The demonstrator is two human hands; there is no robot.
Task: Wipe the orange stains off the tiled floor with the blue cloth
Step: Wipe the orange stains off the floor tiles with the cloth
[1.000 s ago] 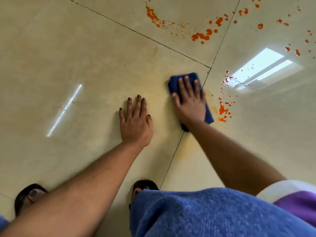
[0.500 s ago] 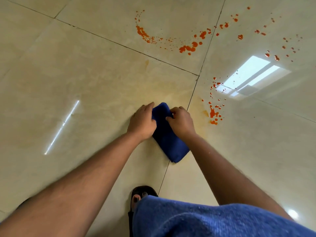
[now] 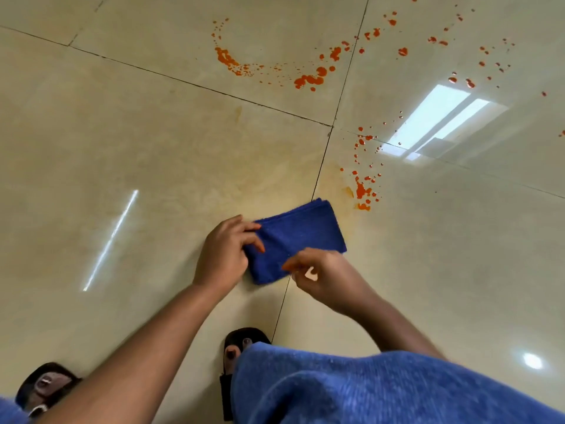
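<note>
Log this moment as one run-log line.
phase: refolding | left hand: pinching cloth | right hand: at cloth's near edge, grip unclear | stains: unwiped, beside cloth

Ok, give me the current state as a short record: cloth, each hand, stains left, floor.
cloth: blue cloth, folded, by a tile joint
left hand: left hand grips the cloth's left end
right hand: right hand at the cloth's near edge, fingers curled; grip unclear
stains left: orange stains just beyond the cloth, arc of orange drops farther off
floor: tiled floor, glossy, faint orange smear near the cloth
</note>
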